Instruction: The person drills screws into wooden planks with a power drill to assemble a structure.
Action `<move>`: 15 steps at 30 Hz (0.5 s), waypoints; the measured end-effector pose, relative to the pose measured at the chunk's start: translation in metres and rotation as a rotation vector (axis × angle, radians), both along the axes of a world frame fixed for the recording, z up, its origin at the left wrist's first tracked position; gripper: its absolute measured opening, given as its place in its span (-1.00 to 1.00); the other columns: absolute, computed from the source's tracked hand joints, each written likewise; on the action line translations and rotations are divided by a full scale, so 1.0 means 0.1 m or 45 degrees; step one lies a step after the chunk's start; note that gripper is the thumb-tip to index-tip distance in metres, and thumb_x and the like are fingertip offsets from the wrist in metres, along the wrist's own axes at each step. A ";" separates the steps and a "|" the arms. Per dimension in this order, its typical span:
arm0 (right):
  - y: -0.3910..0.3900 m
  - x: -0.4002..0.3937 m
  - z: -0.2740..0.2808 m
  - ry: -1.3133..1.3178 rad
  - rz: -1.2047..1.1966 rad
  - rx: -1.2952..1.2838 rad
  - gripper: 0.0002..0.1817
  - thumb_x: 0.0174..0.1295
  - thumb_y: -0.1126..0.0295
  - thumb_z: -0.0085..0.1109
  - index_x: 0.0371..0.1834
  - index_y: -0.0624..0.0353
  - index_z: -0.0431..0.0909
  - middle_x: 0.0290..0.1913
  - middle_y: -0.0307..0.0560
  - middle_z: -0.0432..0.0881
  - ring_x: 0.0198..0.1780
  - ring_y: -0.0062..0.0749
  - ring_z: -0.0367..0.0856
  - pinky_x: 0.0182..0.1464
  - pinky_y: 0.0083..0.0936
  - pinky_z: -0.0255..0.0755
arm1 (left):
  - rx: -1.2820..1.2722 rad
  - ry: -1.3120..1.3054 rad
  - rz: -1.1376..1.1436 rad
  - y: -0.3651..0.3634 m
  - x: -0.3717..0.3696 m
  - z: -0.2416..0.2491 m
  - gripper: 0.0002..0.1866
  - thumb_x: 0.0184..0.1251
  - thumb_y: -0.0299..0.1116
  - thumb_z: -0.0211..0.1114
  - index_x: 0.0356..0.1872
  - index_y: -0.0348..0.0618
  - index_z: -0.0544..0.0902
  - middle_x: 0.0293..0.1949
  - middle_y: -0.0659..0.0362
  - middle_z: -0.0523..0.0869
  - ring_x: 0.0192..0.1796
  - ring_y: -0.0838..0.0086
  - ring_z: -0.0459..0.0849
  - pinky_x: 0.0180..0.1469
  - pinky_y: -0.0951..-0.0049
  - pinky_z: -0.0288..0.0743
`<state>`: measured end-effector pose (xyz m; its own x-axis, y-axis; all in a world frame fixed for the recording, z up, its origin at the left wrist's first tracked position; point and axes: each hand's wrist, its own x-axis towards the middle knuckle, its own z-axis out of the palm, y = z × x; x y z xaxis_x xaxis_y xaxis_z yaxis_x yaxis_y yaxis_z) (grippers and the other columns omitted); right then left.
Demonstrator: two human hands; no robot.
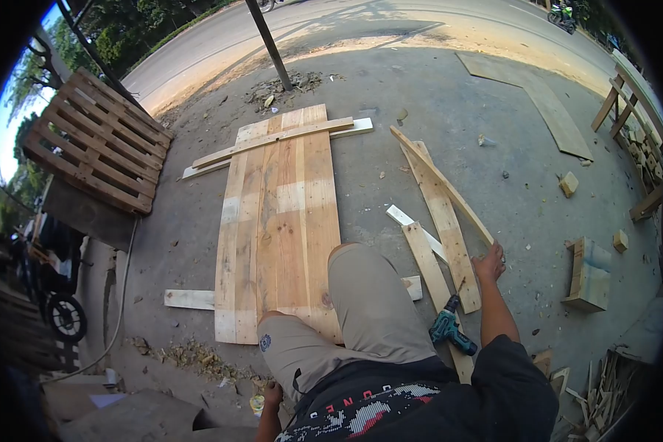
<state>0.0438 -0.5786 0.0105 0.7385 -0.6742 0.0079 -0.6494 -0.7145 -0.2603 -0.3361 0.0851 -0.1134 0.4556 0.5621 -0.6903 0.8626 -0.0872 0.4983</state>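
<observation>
My right hand [489,261] is closed on the near end of a narrow wooden batten [446,188], which slants up and left across a wider plank [443,214]. Beside that forearm a teal cordless drill [449,328], with a bit in its chuck, lies on another plank [426,261]. Low beside my left thigh hangs my left hand [272,394], its fingers curled; what they hold, if anything, is hidden. My knees are over a panel of joined boards [280,221]. A loose batten [272,141] lies across its far end.
White-painted strips [401,216] lie under and beside the wood. A pallet [99,144] leans at the left, near a parked motorbike [62,309]. Wood blocks [589,274] and offcuts [608,394] are at the right. A metal post [271,48] stands ahead, before the road [331,33].
</observation>
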 end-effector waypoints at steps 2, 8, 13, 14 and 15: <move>-0.19 -0.14 -0.55 0.106 0.146 0.302 -0.06 -0.07 0.16 0.53 0.43 0.09 0.27 0.36 0.08 0.44 0.38 -0.01 0.42 0.36 -0.07 0.32 | -0.002 -0.033 0.052 -0.07 0.06 0.06 -0.73 0.38 -0.19 0.09 -0.42 -0.15 0.55 -0.58 0.20 0.53 -0.57 0.45 0.51 -0.54 0.39 0.38; 0.42 -1.49 -0.84 0.966 0.436 0.279 -0.08 -0.11 0.10 0.50 0.37 0.13 0.29 0.19 0.14 0.59 0.24 0.01 0.58 0.23 -0.12 0.48 | -0.106 -0.145 0.033 -0.12 0.02 -0.05 -0.71 0.42 -0.15 0.06 -0.44 -0.10 0.53 -0.58 0.23 0.51 -0.58 0.49 0.47 -0.54 0.43 0.34; 0.63 -1.98 -1.04 0.703 0.428 0.112 0.04 -0.06 0.05 0.48 0.49 0.11 0.14 0.25 0.12 0.50 0.30 0.03 0.49 0.30 0.08 0.31 | -0.222 -0.242 -0.124 0.06 -0.01 -0.27 -0.74 0.54 -0.19 0.01 -0.31 -0.08 0.54 -0.59 0.27 0.45 -0.61 0.51 0.42 -0.57 0.44 0.29; 0.60 -1.94 -1.15 0.689 0.426 0.121 0.02 -0.04 0.04 0.47 0.49 0.12 0.13 0.25 0.14 0.50 0.30 0.04 0.49 0.30 0.07 0.31 | -0.432 -0.085 0.223 0.06 0.17 -0.18 -0.74 0.57 -0.19 -0.01 -0.27 -0.07 0.53 -0.60 0.29 0.44 -0.62 0.52 0.40 -0.57 0.44 0.28; 0.58 -1.93 -1.20 0.675 0.423 0.134 0.01 -0.02 0.03 0.45 0.49 0.13 0.13 0.25 0.15 0.50 0.29 0.06 0.49 0.29 0.05 0.31 | -0.402 -0.118 0.241 0.07 0.28 -0.17 -0.74 0.58 -0.18 0.00 -0.25 -0.07 0.54 -0.59 0.29 0.45 -0.61 0.52 0.41 -0.57 0.44 0.29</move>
<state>-0.1494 -0.5209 -0.1092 0.7939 -0.3854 -0.4703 -0.4572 -0.8883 -0.0439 -0.3085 0.0925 -0.1300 0.4323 0.4087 -0.8038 0.7989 0.2399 0.5516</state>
